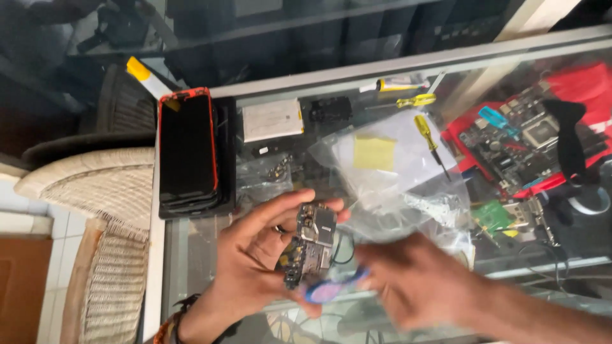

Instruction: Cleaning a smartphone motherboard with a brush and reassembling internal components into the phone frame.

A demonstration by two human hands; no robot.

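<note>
Board was already out of the phone: left hand (268,255) gripped the bare dark phone circuit board (312,245), blurred right hand (414,280) pinched a blue oval tool (328,290) against it; reassembly undone.

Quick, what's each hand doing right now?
Left hand: closed around a small phone circuit board, held upright.
Right hand: blurred; pinching a blue, round-ended tool beside the board.
</note>
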